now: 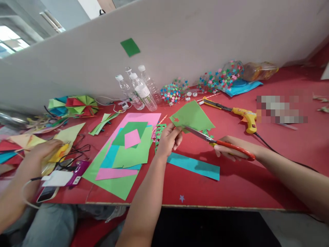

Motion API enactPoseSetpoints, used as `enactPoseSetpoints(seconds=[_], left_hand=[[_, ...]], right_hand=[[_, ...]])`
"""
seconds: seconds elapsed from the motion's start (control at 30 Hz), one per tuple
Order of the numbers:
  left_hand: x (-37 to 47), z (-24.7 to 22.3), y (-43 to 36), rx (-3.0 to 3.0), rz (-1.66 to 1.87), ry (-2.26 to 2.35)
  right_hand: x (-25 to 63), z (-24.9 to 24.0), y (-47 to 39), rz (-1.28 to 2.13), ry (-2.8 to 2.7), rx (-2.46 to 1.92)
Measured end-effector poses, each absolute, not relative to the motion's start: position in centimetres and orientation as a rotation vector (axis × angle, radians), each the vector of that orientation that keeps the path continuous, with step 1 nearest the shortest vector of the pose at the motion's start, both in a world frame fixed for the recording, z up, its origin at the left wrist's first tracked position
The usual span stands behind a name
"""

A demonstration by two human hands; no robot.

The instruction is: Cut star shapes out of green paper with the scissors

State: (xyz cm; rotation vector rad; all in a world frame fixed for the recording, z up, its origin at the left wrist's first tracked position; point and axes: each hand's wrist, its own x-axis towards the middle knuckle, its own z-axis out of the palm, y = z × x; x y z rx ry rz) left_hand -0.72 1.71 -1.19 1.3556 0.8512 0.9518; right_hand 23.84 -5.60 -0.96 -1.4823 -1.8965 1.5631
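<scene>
Between the fingertips of my left hand (pixel 170 139) is the near left corner of a light green paper sheet (pixel 194 115), which has a star-shaped hole near that corner. My right hand (pixel 228 147) grips scissors (pixel 235 149) with red handles. Their blades reach the sheet's lower edge beside my left fingers; whether they cut into it I cannot tell. Below my hands a blue paper strip (pixel 194 165) lies on the red table (pixel 205 197). Star-punched green scraps (pixel 160 135) lie by my left wrist. Further left is a stack of coloured paper (pixel 132 151) in green, pink and blue.
A yellow glue gun (pixel 245 118) with a cord and a yellow cutter (pixel 216 104) lie at the right. Plastic bottles (pixel 142 91) and star-covered balls (pixel 171 93) stand along the wall. At far left another person's hand (pixel 47 149) is near a power bank (pixel 77 173) and phone (pixel 48 193).
</scene>
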Motion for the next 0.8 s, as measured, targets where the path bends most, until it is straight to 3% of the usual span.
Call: enactPoseSetpoints(seconds=[0.8], left_hand=[[-0.7, -1.31, 1.92, 1.381, 0.93, 0.867]], right_hand=[[23.87, -1.1, -5.63, 1.594, -1.846, -1.538]])
